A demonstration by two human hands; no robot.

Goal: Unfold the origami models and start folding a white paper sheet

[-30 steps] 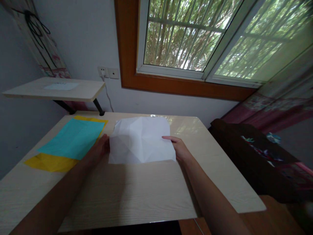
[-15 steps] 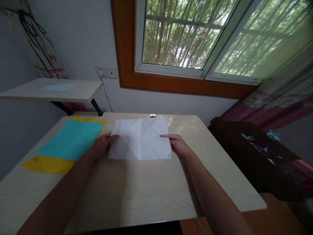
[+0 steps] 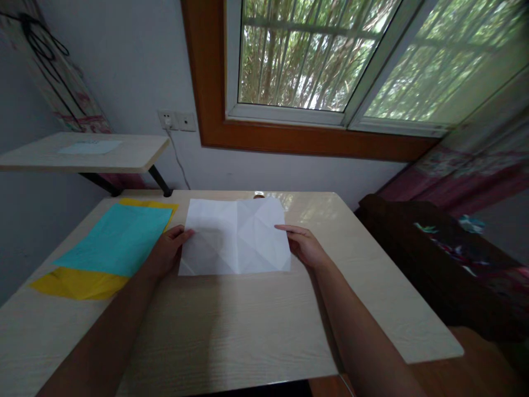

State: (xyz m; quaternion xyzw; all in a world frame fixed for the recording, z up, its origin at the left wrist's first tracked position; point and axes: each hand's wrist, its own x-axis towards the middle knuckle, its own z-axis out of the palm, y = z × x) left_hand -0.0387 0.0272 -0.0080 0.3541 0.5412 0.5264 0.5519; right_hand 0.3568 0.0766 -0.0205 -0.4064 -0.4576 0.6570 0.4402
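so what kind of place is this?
Most likely a room in a home, used for paper craft: a light wooden table by a wood-framed window, a wall socket, and a creased white sheet beside teal paper.

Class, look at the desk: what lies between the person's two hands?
In the head view, the creased white sheet lies flat on the desk between the left hand and the right hand; each touches one side edge.
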